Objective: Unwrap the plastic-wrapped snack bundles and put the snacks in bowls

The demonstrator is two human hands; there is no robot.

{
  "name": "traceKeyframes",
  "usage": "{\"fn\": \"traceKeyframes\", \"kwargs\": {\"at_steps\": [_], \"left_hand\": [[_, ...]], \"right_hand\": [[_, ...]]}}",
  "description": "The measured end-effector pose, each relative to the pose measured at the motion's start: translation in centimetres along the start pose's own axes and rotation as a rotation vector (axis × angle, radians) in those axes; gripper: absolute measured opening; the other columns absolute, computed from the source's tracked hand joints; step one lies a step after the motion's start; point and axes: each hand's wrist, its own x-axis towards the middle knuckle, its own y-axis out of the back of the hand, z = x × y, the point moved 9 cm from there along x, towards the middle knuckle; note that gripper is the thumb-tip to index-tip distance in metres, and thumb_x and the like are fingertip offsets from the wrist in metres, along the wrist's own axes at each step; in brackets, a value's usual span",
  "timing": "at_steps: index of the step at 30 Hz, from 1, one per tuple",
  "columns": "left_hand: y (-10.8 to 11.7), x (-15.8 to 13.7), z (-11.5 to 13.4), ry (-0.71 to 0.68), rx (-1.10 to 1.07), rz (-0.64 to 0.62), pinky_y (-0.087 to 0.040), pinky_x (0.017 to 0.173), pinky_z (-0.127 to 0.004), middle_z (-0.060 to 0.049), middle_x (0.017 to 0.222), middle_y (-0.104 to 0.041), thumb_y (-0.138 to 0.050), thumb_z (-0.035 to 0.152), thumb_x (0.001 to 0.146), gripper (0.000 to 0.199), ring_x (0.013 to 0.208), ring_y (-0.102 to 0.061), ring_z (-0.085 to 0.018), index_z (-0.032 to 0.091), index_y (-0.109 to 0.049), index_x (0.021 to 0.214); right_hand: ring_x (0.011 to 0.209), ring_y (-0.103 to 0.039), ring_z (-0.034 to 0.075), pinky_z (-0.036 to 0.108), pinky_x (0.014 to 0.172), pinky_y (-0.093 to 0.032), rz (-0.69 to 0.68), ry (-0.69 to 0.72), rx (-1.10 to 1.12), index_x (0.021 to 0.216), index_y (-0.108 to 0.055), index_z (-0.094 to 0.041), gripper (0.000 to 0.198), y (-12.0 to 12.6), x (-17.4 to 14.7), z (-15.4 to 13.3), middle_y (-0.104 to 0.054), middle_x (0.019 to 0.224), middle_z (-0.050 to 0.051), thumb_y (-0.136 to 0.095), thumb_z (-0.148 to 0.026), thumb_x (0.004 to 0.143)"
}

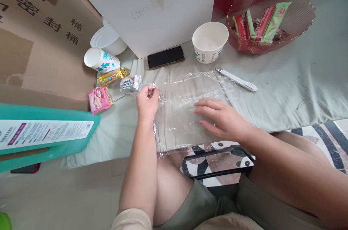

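Note:
A clear plastic bag [182, 117] lies spread on the cloth-covered surface, its lower edge hanging over the front. My left hand [148, 101] pinches the bag's upper left corner between thumb and fingers. Over the right part of the bag, my right hand [219, 118] rests with fingers apart, holding nothing; whether it presses on the plastic is hard to see. Just left of my left hand sits a round cookie in a clear wrapper [127, 84]. Beyond the bag's upper right corner lies a white pen-like cutter [236, 79].
A black phone [165, 58] and a paper bowl [210, 43] stand behind the bag. At the right is a pink glass bowl [296, 23] of wrapped snacks. A tipped paper cup [102, 59], a yellow snack packet [112, 76] and a pink packet [100, 100] lie left, beside a cardboard box [54, 59].

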Motion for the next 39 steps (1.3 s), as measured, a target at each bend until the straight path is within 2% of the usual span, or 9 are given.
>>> {"fn": "traceKeyframes", "kwargs": {"at_steps": [5, 10, 14, 19, 25, 28, 30, 34, 39], "left_hand": [[0.4, 0.8, -0.3, -0.029, 0.096, 0.079, -0.047, 0.063, -0.026, 0.001, 0.077, -0.062, -0.064, 0.023, 0.079, 0.009, 0.059, -0.055, -0.011, 0.019, -0.062, 0.087], [2.2, -1.4, 4.0, -0.261, 0.223, 0.275, -0.046, 0.072, -0.028, 0.0, 0.092, -0.059, -0.072, 0.017, 0.07, 0.028, 0.071, -0.052, -0.011, 0.021, -0.059, 0.094], [-1.3, -4.5, 7.6, -0.437, 0.2, -0.12, -0.043, 0.064, -0.029, 0.002, 0.068, -0.053, -0.065, 0.027, 0.083, 0.017, 0.064, -0.05, -0.013, 0.022, -0.052, 0.072], [-7.3, -9.7, 9.3, -0.534, 0.322, -0.685, -0.048, 0.078, -0.034, 0.0, 0.082, -0.066, -0.071, 0.03, 0.079, 0.013, 0.08, -0.06, -0.018, 0.022, -0.061, 0.078], [-11.6, -15.5, 11.8, -0.686, 0.494, -0.805, -0.049, 0.096, -0.045, -0.011, 0.116, -0.068, -0.076, 0.052, 0.075, 0.043, 0.107, -0.061, -0.029, 0.018, -0.067, 0.1], [-13.6, -18.9, 11.3, -0.731, 0.63, -0.914, -0.041, 0.111, -0.057, -0.025, 0.144, -0.054, -0.077, 0.063, 0.07, 0.078, 0.137, -0.046, -0.043, 0.01, -0.061, 0.125], [-14.3, -20.1, 10.5, -0.728, 0.702, -0.957, -0.032, 0.118, -0.061, -0.03, 0.155, -0.041, -0.078, 0.049, 0.073, 0.086, 0.149, -0.032, -0.045, 0.006, -0.049, 0.141], [-14.0, -18.5, 8.9, -0.634, 0.73, -0.982, -0.027, 0.121, -0.064, -0.023, 0.166, -0.027, -0.067, 0.022, 0.078, 0.082, 0.155, -0.022, -0.042, 0.017, -0.034, 0.153], [-11.3, -12.4, 7.2, -0.436, 0.65, -0.856, -0.031, 0.121, -0.059, -0.02, 0.165, -0.031, -0.059, 0.018, 0.081, 0.076, 0.152, -0.031, -0.04, 0.018, -0.036, 0.154]], "right_hand": [[0.136, -0.053, 0.039, 0.057, 0.108, -0.047, -0.056, -0.152, -0.192, 0.129, -0.065, -0.014, 0.04, -0.7, 0.2, 3.5, -0.059, 0.145, 0.017, -0.053, -0.03, 0.094], [0.132, -0.056, 0.039, 0.058, 0.108, -0.045, -0.057, -0.223, -0.265, 0.132, -0.063, -0.015, 0.044, -0.3, 1.2, 5.0, -0.058, 0.146, 0.018, -0.051, -0.033, 0.093], [0.125, -0.061, 0.036, 0.056, 0.103, -0.05, 0.033, -0.305, -0.174, 0.142, -0.056, -0.023, 0.052, 1.1, 2.0, 6.1, -0.062, 0.14, 0.015, -0.053, -0.034, 0.092], [0.09, -0.071, 0.028, 0.048, 0.086, -0.057, 0.107, -0.521, 0.027, 0.155, -0.04, -0.024, 0.069, 2.9, 2.3, 9.6, -0.072, 0.118, 0.011, -0.056, -0.034, 0.088], [0.08, -0.071, 0.027, 0.048, 0.082, -0.058, 0.177, -0.59, 0.074, 0.156, -0.036, -0.024, 0.073, 4.4, 2.3, 12.7, -0.075, 0.11, 0.01, -0.057, -0.036, 0.088], [0.087, -0.072, 0.03, 0.051, 0.086, -0.057, 0.176, -0.628, 0.052, 0.154, -0.04, -0.024, 0.07, 4.3, 2.0, 13.1, -0.074, 0.116, 0.012, -0.059, -0.035, 0.087], [0.085, -0.072, 0.029, 0.052, 0.086, -0.057, 0.188, -0.625, 0.052, 0.15, -0.045, -0.025, 0.067, 4.3, 1.9, 13.0, -0.072, 0.12, 0.012, -0.06, -0.033, 0.086], [0.079, -0.072, 0.025, 0.051, 0.084, -0.058, 0.251, -0.57, 0.062, 0.138, -0.056, -0.024, 0.055, 4.9, 1.7, 12.1, -0.072, 0.125, 0.012, -0.06, -0.031, 0.084], [0.107, -0.071, 0.03, 0.05, 0.094, -0.056, 0.22, -0.431, 0.058, 0.12, -0.065, -0.021, 0.039, 5.8, 1.1, 9.3, -0.073, 0.121, 0.012, -0.056, -0.031, 0.084]]}}
